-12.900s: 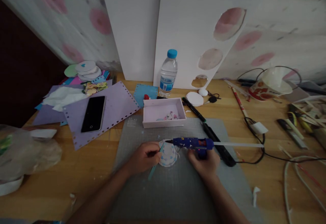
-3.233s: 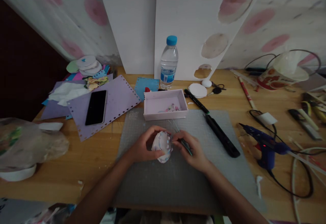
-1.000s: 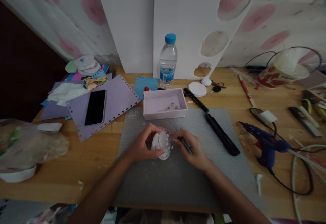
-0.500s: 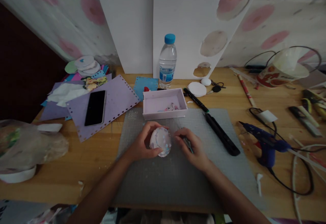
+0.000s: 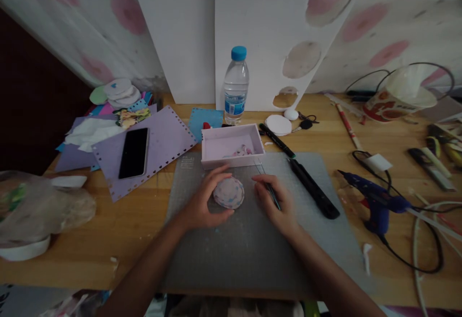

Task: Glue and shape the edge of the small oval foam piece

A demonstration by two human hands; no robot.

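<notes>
A small round pale piece (image 5: pixel 228 193), dotted with pink and blue bits, lies on the grey cutting mat (image 5: pixel 238 254). My left hand (image 5: pixel 207 201) curves around its left side, thumb and fingers spread apart and not gripping it. Just to the right, my right hand (image 5: pixel 276 204) is closed on a pair of thin tweezers (image 5: pixel 273 196), whose two tips point away towards the box. Behind both hands stands a shallow pale pink box (image 5: pixel 220 162) with small pink and white scraps (image 5: pixel 243 151) in it.
A black utility knife (image 5: pixel 314 189) and a black marker (image 5: pixel 277 141) lie to the right, beyond them a blue glue gun (image 5: pixel 378 201) with its cord. A water bottle (image 5: pixel 236 86) stands behind the box. At left, a phone (image 5: pixel 134 153) rests on purple card (image 5: pixel 168 139).
My left hand has let go of the round piece, which went from tilted up in the fingers to lying on the mat. My right hand shifted slightly right with the tweezers.
</notes>
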